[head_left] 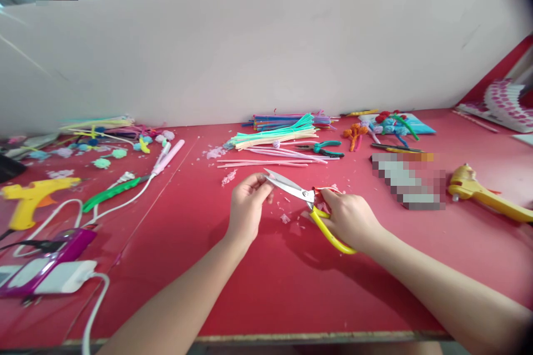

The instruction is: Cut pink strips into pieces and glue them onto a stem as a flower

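Note:
My right hand (350, 217) is wrapped round the handles of a pair of scissors (291, 186) with yellow grips. The blades point left, and their tips are at the fingers of my left hand (245, 206). Thumb and fingers of that hand are pinched together; what is between them is too small to make out. Pale pink fluff trimmings (285, 218) lie scattered on the red table below the blades. Just beyond my hands are pink pipe cleaners (266, 164) and a bundle of mint green ones (275, 136).
Teal-handled pliers (327, 148) lie behind the scissors. On the right are a yellow glue gun (478, 191) and orange pipe-cleaner pieces (355, 133). To the left sit another yellow glue gun (37, 194), a pink heating tool (169, 158) and a purple power strip (70, 258) with cords.

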`<state>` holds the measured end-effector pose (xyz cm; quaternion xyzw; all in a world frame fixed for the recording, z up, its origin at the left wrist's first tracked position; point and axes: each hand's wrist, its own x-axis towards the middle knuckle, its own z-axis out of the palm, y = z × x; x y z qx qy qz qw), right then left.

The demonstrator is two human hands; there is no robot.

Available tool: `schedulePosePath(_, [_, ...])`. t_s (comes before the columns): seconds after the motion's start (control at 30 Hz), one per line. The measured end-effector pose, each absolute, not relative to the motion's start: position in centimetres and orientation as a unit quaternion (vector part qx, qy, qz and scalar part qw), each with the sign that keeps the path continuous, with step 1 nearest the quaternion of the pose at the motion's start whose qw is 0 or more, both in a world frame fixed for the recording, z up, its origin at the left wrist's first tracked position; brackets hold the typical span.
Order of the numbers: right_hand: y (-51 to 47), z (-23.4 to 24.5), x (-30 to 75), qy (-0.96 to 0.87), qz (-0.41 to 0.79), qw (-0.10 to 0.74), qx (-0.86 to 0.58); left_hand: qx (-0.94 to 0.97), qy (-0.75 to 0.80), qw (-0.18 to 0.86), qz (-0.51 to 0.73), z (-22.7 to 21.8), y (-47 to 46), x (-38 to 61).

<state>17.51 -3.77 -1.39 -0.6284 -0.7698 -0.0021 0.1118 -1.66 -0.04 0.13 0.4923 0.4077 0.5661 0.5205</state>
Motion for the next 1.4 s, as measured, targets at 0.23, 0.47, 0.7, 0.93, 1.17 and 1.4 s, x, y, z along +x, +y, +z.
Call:
schedulePosePath(0.23, [-3.95,-1.41,17.25,-0.770,-0.021,0.112,-0.628,0.461,0.393,0.542,0.583,0.05,-0.10,-1.54])
schedulePosePath(0.47, [-3.94,-1.55,17.23,-0.770,-0.035,0.112,-0.628,0.453,0.395,0.549,0.581,0.07,-0.05,-1.59])
schedulePosePath(0.7, [-3.85,-1.77,17.41,-0.769,-0.061,0.117,-0.625,0.469,0.387,0.542,0.580,-0.10,-0.02,-1.71])
schedulePosePath(0.93, [-3.86,-1.55,17.39,-0.766,-0.056,0.109,-0.631,0.476,0.385,0.538,0.580,-0.06,-0.02,-1.73])
schedulePosePath(1.17, [-3.79,-1.75,17.47,-0.757,-0.052,0.108,-0.642,0.482,0.393,0.534,0.573,-0.17,0.16,-1.81])
schedulePosePath(1.4, [-3.68,-1.02,17.42,-0.737,-0.005,0.103,-0.668,0.487,0.402,0.536,0.560,-0.23,0.17,-1.73])
